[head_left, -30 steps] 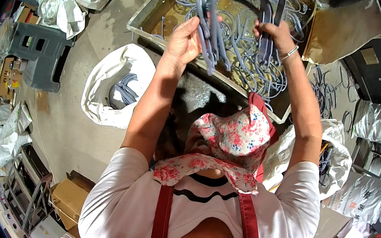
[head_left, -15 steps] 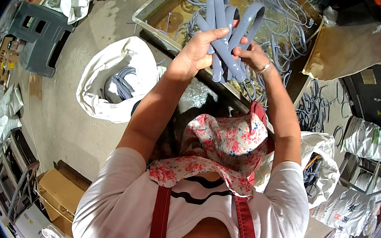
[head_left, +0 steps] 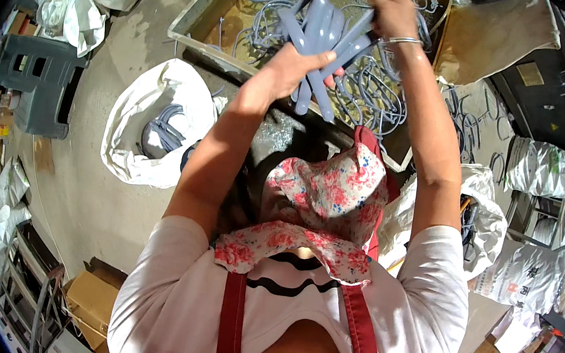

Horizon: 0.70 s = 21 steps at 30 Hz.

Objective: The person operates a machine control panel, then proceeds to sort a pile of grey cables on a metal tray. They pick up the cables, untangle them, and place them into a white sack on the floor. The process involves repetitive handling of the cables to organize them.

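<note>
My left hand (head_left: 287,71) is closed around a bundle of flat, shiny grey rubber-like strips (head_left: 317,27). Several of them are bent into loops, and their ends hang below my fingers. My right hand (head_left: 393,16) is up at the far right of the bundle, its fingers curled in on a grey strip that arches over from the bundle; the fingertips are partly hidden. Beneath both hands is a wide shallow metal trough (head_left: 196,17) with brownish liquid. Thin grey cords or strips (head_left: 375,100) lie tangled in it.
To the left stands an open white sack (head_left: 115,150) with grey coils inside. Another white sack (head_left: 490,221) is by my right arm. A grey plastic stool (head_left: 47,73), a cardboard box (head_left: 90,301) and a brown sheet (head_left: 496,40) at the trough's right surround me.
My right hand has moved up and away from the bundle's middle. My left hand keeps its hold, and the strips have shifted and fanned out a little.
</note>
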### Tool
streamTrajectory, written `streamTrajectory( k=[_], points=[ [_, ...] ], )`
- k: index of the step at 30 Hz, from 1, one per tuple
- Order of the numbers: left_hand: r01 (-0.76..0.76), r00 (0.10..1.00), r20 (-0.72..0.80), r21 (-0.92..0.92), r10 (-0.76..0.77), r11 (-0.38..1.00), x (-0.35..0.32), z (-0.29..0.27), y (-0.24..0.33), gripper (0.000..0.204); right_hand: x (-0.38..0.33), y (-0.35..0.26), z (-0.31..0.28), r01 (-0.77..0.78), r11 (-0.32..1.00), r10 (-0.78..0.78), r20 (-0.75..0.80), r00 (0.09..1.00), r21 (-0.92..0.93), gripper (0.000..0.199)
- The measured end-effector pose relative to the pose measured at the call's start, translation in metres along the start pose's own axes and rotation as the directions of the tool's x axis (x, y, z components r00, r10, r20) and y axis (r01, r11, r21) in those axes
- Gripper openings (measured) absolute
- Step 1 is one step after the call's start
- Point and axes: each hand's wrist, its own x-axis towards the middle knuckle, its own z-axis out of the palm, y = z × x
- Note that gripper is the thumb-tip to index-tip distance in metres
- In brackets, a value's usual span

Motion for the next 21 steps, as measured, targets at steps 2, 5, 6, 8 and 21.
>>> streamTrajectory(
  k=[2,5,6,8,21],
  points=[
    [0.002,1.000,0.008,-0.032,-0.002,0.999,-0.005,0.005,0.009,0.032,0.019,0.042,-0.030,-0.065,0.995,0.082,-0.229,0.970,0.081,0.021],
    [0.053,0.998,-0.019,-0.067,-0.054,0.996,-0.008,0.004,0.003,0.034,0.006,0.060,-0.092,-0.150,0.943,0.279,-0.459,0.844,0.297,0.019],
    [0.098,0.994,-0.044,-0.130,-0.104,0.987,-0.010,-0.004,-0.001,0.033,-0.014,0.041,-0.103,-0.208,0.929,0.337,-0.469,0.816,0.305,0.020],
    [0.173,0.980,-0.051,-0.252,-0.192,0.952,-0.008,-0.016,0.000,0.032,-0.024,0.081,-0.168,-0.200,0.910,0.368,-0.484,0.794,0.363,0.016],
    [0.083,0.995,0.080,-0.381,-0.057,0.921,-0.008,-0.016,0.002,0.032,-0.074,0.150,-0.201,-0.497,0.816,0.529,-0.036,0.848,0.294,0.034]
  ],
)
